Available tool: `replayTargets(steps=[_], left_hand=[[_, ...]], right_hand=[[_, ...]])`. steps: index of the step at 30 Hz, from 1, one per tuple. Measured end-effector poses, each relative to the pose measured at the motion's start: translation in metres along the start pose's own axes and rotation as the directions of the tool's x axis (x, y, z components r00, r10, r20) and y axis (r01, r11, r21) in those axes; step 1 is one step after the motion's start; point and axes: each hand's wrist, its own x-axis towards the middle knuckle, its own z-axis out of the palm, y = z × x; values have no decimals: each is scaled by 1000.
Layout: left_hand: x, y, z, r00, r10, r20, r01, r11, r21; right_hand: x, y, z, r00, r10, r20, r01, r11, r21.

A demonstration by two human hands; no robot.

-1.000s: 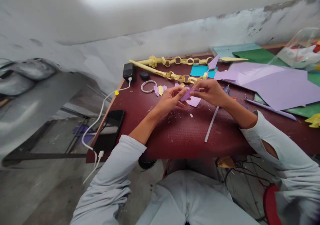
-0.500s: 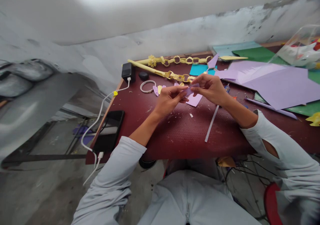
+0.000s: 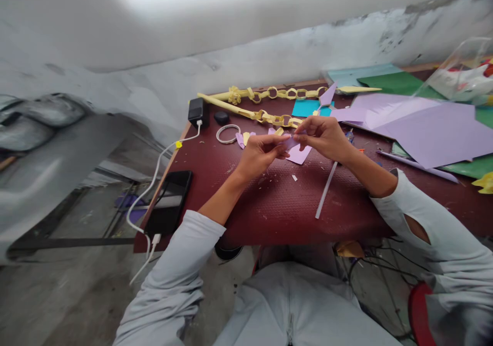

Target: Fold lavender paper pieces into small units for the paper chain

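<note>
A small piece of purple paper [image 3: 291, 141] is pinched between both hands above the table, mostly covered by fingers. My left hand [image 3: 261, 155] grips its left side with thumb and fingertips. From the right, my right hand [image 3: 322, 136] pinches the other side. Just beneath lies a flat purple paper piece [image 3: 300, 155] on the dark red table [image 3: 269, 207]. Left of the hands are small purple and yellow paper pieces [image 3: 245, 139]. A translucent glue stick [image 3: 326, 189] lies below my right hand, its upper end hidden under the wrist.
Yellow paper chains [image 3: 292, 93] stretch along the back. Large purple sheets [image 3: 419, 130] and a green sheet [image 3: 396, 83] cover the right side. A tape roll [image 3: 228, 133], a black power bank [image 3: 197, 111], a white cable [image 3: 157, 166] and a phone [image 3: 169, 202] are on the left.
Both hands stay in nearly the same place. The purple paper between the fingers has turned slightly, and less of it shows above the right fingertips.
</note>
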Motion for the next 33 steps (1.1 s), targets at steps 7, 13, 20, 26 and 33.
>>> replayTargets(steps=[7, 13, 20, 26, 33], left_hand=[[-1, 3, 0, 999, -9, 34, 9, 1000, 8], [-3, 7, 1, 997, -5, 77, 5, 1000, -5], [-5, 13, 2, 996, -13, 83, 8, 998, 58], [-6, 10, 2, 994, -50, 93, 44, 997, 59], [-5, 4, 0, 990, -75, 116, 76, 997, -9]], right_hand=[[0, 4, -3, 995, 39, 91, -43, 998, 50], [-2, 6, -3, 991, 40, 130, -46, 998, 41], [-4, 7, -4, 979, 86, 185, -95, 995, 43], [-4, 11, -4, 963, 122, 240, -146, 986, 84], [-4, 7, -1, 964, 160, 212, -182, 979, 87]])
